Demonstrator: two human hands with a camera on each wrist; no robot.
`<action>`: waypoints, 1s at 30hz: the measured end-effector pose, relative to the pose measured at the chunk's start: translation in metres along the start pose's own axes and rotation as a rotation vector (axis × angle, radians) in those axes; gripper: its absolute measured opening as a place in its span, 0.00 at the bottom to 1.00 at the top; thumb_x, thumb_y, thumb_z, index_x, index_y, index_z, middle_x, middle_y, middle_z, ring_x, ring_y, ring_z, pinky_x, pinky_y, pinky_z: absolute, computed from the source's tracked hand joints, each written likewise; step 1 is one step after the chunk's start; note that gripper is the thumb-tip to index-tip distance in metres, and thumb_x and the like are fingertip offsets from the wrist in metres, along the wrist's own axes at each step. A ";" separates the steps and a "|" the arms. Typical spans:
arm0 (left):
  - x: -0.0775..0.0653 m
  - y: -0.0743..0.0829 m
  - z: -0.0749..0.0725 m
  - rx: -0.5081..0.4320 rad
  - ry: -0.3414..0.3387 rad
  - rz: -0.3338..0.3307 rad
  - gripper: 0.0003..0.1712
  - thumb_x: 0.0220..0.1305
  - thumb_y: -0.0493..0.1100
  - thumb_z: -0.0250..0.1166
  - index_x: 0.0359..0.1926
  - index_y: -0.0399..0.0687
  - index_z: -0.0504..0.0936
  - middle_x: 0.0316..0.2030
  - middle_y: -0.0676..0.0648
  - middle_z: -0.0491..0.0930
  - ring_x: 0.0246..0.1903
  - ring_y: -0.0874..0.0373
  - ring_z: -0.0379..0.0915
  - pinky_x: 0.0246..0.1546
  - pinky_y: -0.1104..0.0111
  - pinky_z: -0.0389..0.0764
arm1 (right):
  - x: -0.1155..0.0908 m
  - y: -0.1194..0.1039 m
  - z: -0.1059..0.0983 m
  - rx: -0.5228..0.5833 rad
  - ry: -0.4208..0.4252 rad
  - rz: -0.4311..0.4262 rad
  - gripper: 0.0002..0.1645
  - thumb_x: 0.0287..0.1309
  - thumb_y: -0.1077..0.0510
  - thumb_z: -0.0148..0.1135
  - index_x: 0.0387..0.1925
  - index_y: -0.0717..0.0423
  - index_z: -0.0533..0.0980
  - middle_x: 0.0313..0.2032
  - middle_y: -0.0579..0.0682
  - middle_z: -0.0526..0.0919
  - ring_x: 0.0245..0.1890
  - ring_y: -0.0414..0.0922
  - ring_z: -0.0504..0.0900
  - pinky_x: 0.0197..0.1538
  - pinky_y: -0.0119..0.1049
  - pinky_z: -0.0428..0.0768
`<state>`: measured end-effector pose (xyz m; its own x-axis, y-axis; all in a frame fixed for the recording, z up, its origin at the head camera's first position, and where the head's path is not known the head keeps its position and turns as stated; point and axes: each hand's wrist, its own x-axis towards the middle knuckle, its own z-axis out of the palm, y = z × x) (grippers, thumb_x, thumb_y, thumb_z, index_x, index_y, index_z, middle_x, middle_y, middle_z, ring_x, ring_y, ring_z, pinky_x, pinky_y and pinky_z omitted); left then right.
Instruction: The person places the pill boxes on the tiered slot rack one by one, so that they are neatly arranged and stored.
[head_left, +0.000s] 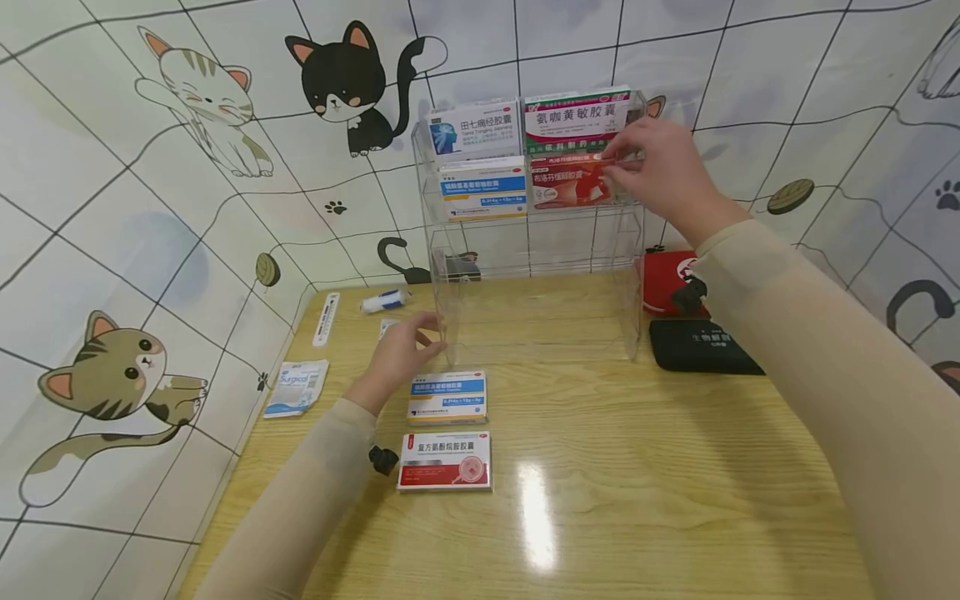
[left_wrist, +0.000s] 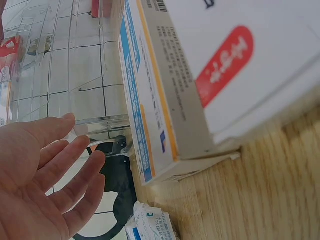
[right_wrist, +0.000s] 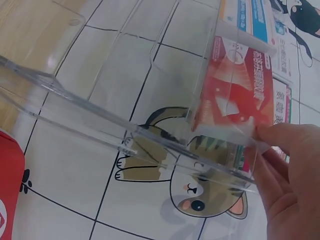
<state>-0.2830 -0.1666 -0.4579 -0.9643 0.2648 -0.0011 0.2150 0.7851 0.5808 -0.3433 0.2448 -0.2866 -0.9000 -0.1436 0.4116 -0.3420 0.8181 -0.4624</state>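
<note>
My right hand (head_left: 663,167) pinches the right end of a red medicine box (head_left: 566,183) on the second tier of a clear display rack (head_left: 632,292). In the right wrist view that box (right_wrist: 237,82) stands behind the shelf's clear front lip. My left hand (head_left: 401,354) is at the rack's lower left side, thumb and forefinger on its front edge. Beside the red box stands a blue-and-white medicine box (head_left: 483,192). On the top tier are a white box with a blue head picture (head_left: 476,133) and a green-and-magenta box (head_left: 577,121).
On the table (head_left: 637,475), a second blue-and-white box (head_left: 447,397) lies before the rack, with a white-and-red box (head_left: 445,461) nearer me. A mask packet (head_left: 295,388), a white tube (head_left: 385,301) and a thermometer pack (head_left: 326,319) lie left; a black case (head_left: 701,346) and red pouch (head_left: 667,283) right.
</note>
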 end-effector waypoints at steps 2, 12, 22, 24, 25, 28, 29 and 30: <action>0.000 0.000 0.000 0.000 -0.003 0.000 0.27 0.70 0.48 0.69 0.67 0.52 0.75 0.61 0.47 0.81 0.49 0.51 0.83 0.46 0.55 0.86 | -0.001 -0.003 -0.001 -0.004 -0.040 0.036 0.17 0.72 0.56 0.61 0.55 0.60 0.82 0.60 0.59 0.79 0.62 0.56 0.76 0.66 0.54 0.79; -0.001 0.004 -0.002 -0.006 0.003 0.023 0.25 0.70 0.46 0.69 0.66 0.51 0.76 0.60 0.47 0.82 0.48 0.50 0.84 0.45 0.55 0.86 | -0.048 -0.025 0.021 0.031 0.204 -0.200 0.14 0.64 0.65 0.67 0.51 0.63 0.82 0.60 0.57 0.80 0.63 0.54 0.76 0.65 0.52 0.79; -0.001 0.006 -0.007 -0.001 0.007 0.031 0.25 0.70 0.46 0.69 0.65 0.51 0.76 0.60 0.46 0.82 0.48 0.50 0.84 0.46 0.55 0.86 | -0.124 -0.057 0.120 0.322 -0.036 -0.251 0.13 0.62 0.63 0.71 0.48 0.56 0.85 0.49 0.53 0.88 0.45 0.48 0.86 0.46 0.45 0.88; -0.001 0.004 -0.006 -0.003 0.003 0.031 0.25 0.70 0.46 0.69 0.65 0.51 0.76 0.60 0.46 0.82 0.48 0.49 0.84 0.46 0.55 0.86 | -0.135 -0.063 0.141 0.359 -0.125 -0.205 0.12 0.63 0.62 0.70 0.48 0.54 0.85 0.49 0.50 0.87 0.44 0.46 0.86 0.47 0.44 0.88; -0.002 0.004 -0.005 -0.002 0.000 0.031 0.26 0.70 0.46 0.69 0.66 0.50 0.76 0.60 0.46 0.82 0.48 0.49 0.84 0.46 0.55 0.86 | -0.141 -0.065 0.151 0.378 -0.166 -0.185 0.12 0.63 0.61 0.71 0.48 0.53 0.85 0.48 0.49 0.87 0.44 0.46 0.86 0.47 0.43 0.88; -0.002 0.003 -0.004 -0.006 -0.008 0.027 0.26 0.71 0.46 0.69 0.66 0.49 0.75 0.61 0.45 0.82 0.49 0.49 0.84 0.47 0.55 0.86 | -0.153 -0.071 0.177 0.411 -0.284 -0.147 0.14 0.64 0.60 0.71 0.51 0.52 0.85 0.51 0.48 0.87 0.46 0.45 0.86 0.49 0.41 0.87; -0.002 0.003 -0.004 -0.004 -0.009 0.027 0.26 0.70 0.46 0.69 0.66 0.49 0.75 0.60 0.45 0.82 0.49 0.49 0.84 0.47 0.54 0.86 | -0.156 -0.073 0.184 0.415 -0.321 -0.135 0.15 0.64 0.59 0.71 0.52 0.52 0.84 0.52 0.48 0.87 0.47 0.46 0.85 0.50 0.41 0.87; -0.002 0.003 -0.004 -0.005 -0.008 0.027 0.26 0.71 0.46 0.69 0.66 0.49 0.76 0.60 0.45 0.82 0.49 0.49 0.84 0.47 0.54 0.86 | -0.158 -0.074 0.192 0.417 -0.357 -0.130 0.16 0.64 0.59 0.71 0.53 0.53 0.84 0.53 0.48 0.86 0.48 0.47 0.85 0.51 0.42 0.87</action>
<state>-0.2814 -0.1666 -0.4528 -0.9568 0.2906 0.0078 0.2401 0.7751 0.5844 -0.2278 0.0999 -0.4677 -0.8543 -0.4669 0.2284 -0.4688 0.5025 -0.7264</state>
